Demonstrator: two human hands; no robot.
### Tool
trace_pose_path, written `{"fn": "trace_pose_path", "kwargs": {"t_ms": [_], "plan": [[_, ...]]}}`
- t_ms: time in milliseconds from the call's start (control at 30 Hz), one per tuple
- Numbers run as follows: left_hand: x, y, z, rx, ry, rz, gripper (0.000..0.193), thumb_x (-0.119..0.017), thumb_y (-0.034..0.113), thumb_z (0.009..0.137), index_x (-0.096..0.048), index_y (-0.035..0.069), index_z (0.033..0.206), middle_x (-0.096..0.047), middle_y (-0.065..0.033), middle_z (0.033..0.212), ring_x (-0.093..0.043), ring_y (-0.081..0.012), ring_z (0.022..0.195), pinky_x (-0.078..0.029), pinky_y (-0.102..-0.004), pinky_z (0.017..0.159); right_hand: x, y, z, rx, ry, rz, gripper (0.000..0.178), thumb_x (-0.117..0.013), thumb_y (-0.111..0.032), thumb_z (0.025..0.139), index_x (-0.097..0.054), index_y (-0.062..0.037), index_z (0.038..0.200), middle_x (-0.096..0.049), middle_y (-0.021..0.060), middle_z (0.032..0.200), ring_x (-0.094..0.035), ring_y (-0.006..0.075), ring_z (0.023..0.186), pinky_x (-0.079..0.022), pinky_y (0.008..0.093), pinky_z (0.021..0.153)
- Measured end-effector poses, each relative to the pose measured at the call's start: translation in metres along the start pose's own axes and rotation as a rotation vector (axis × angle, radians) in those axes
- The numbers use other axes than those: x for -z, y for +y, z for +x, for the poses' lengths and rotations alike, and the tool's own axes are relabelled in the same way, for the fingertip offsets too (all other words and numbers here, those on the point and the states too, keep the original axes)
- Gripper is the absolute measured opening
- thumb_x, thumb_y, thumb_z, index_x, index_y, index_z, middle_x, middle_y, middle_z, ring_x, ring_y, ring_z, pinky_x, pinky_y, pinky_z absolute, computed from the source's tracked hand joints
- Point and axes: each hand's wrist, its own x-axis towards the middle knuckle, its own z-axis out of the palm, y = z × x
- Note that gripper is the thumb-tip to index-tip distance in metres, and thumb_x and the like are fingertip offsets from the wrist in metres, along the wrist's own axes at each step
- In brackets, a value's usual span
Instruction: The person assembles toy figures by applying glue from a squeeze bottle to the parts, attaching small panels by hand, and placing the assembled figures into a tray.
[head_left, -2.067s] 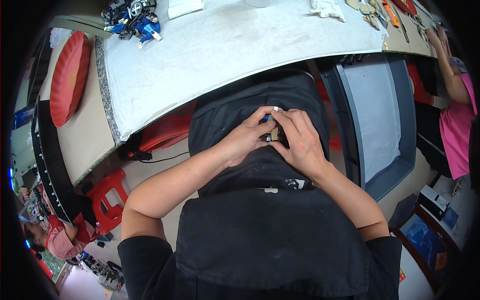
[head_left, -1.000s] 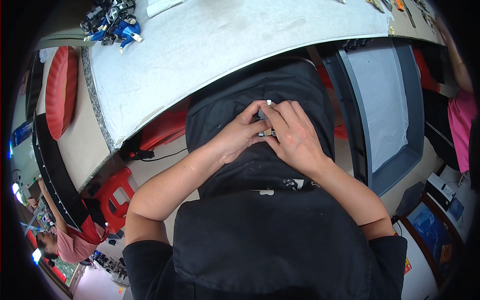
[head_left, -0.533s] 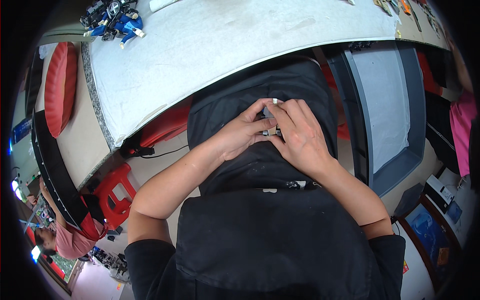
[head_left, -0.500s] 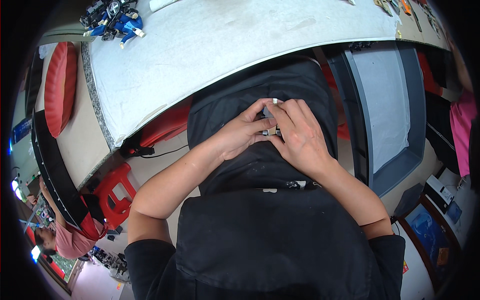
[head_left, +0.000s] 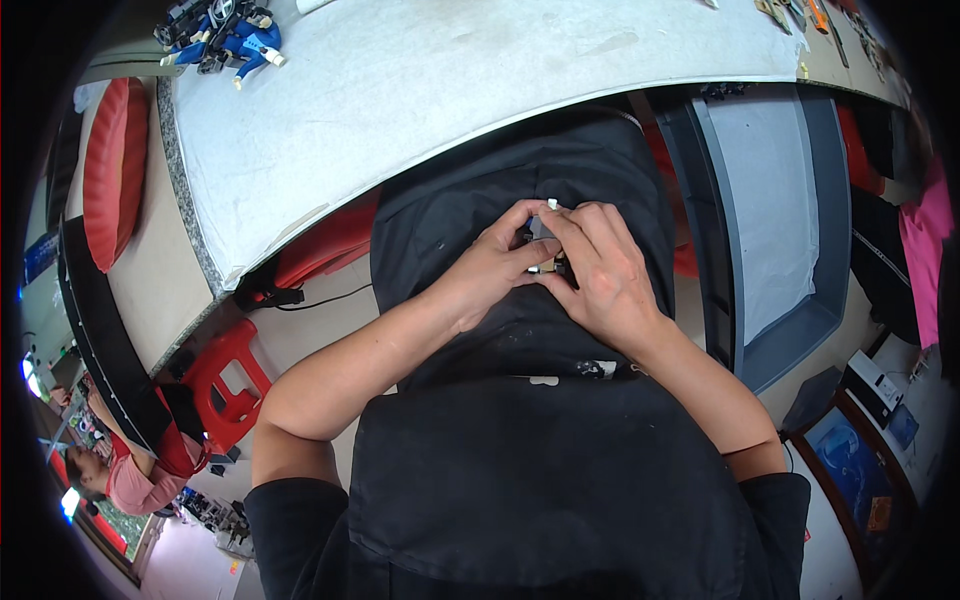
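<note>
Grip barely changed: small part (head_left: 549,264) still pinched by left hand (head_left: 492,260) and right hand (head_left: 607,268); mostly covered, beige and black showing.

Open passage runs across the bench (head_left: 450,90)'s pale middle, between blue-and-black figures (head_left: 247,42) at far left and tools (head_left: 818,18) at far right, while a grey tray (head_left: 828,200) obstructs the lap (head_left: 560,165)'s right side.
</note>
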Motion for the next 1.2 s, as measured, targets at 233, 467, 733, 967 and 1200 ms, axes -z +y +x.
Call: {"fn": "trace_pose_path", "kwargs": {"t_ms": [233, 467, 733, 967, 1200], "plan": [[-0.009, 0.012, -0.018, -0.171, 0.017, 0.051, 0.056, -0.049, 0.013, 0.092, -0.021, 0.021, 0.140, -0.048, -0.0059, 0.112, -0.049, -0.0107, 0.103, -0.041, -0.0275, 0.089, 0.009, 0.016, -0.008, 0.128, 0.170, 0.058, 0.060, -0.075, -0.002, 0.052, -0.056, 0.0021, 0.109, -0.054, 0.0140, 0.095, -0.054, 0.0300, 0.086, -0.047, 0.0357, 0.072], [0.001, 0.000, -0.016, -0.391, -0.133, 0.066, 0.074, -0.063, 0.001, 0.080, -0.021, 0.015, 0.139, -0.038, -0.0098, 0.123, -0.039, -0.0194, 0.118, -0.034, -0.0340, 0.100, 0.012, 0.015, -0.009, 0.190, 0.280, 0.068, 0.055, -0.074, -0.001, 0.053, -0.059, 0.0005, 0.106, -0.054, 0.0111, 0.096, -0.055, 0.0285, 0.088, -0.048, 0.0342, 0.074], [0.003, -0.010, -0.014, -0.592, -0.099, 0.218, 0.076, -0.070, -0.001, 0.073, -0.028, 0.011, 0.136, -0.035, -0.0105, 0.132, -0.034, -0.0200, 0.125, -0.031, -0.0340, 0.103, 0.007, 0.020, -0.009, 0.266, 0.339, 0.059, 0.053, -0.074, -0.001, 0.054, -0.060, -0.0005, 0.105, -0.054, 0.0098, 0.098, -0.056, 0.0265, 0.090, -0.048, 0.0335, 0.075], [0.002, 0.002, -0.016, -0.320, -0.149, -0.042, 0.085, -0.067, 0.003, 0.077, -0.013, 0.013, 0.141, -0.044, -0.0141, 0.124, -0.045, -0.0181, 0.113, -0.035, -0.0306, 0.096, 0.026, 0.000, 0.001, 0.044, 0.127, 0.130, 0.059, -0.073, -0.001, 0.054, -0.055, 0.0034, 0.110, -0.053, 0.0125, 0.096, -0.054, 0.0288, 0.088, -0.045, 0.0368, 0.075], [0.004, 0.008, -0.011, -0.131, -0.126, -0.136, 0.061, -0.056, 0.007, 0.087, -0.024, 0.018, 0.138, -0.050, -0.0107, 0.107, -0.048, -0.0126, 0.097, -0.041, -0.0283, 0.085, 0.023, -0.002, 0.003, -0.025, 0.042, 0.121, 0.056, -0.073, -0.001, 0.055, -0.054, 0.0046, 0.108, -0.052, 0.0133, 0.096, -0.052, 0.0278, 0.087, -0.044, 0.0356, 0.074]]}}
